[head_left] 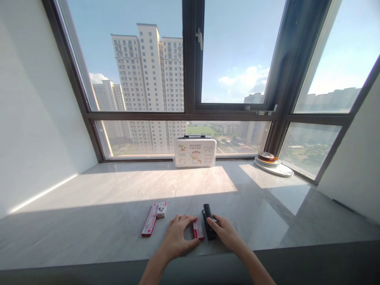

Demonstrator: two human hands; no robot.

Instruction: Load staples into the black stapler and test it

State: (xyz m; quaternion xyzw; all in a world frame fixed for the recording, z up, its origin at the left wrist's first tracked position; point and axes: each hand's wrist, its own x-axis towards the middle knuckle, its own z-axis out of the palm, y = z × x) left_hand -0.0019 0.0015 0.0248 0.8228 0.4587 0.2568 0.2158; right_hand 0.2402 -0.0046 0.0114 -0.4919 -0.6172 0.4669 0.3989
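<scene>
On the marble sill, my left hand [177, 236] spans a small red-and-white box [198, 230], thumb at its near end and fingertips at its far end. Close beside it on the right is a black stapler [209, 223], pointing away from me. My right hand [225, 230] grips the stapler from its right side, thumb across the top. To the left of my hands lie two flat red-and-white boxes, a nearer one [149, 226] and a farther one [153, 209]. Against the farther one sits a small white box [162, 210] with a dark picture on top.
A white case with cartoon prints [195, 152] stands against the window. At the back right corner is a stack of round plates or lids [271, 161] on a white board. The marble sill [97, 229] ends at a front edge near my wrists.
</scene>
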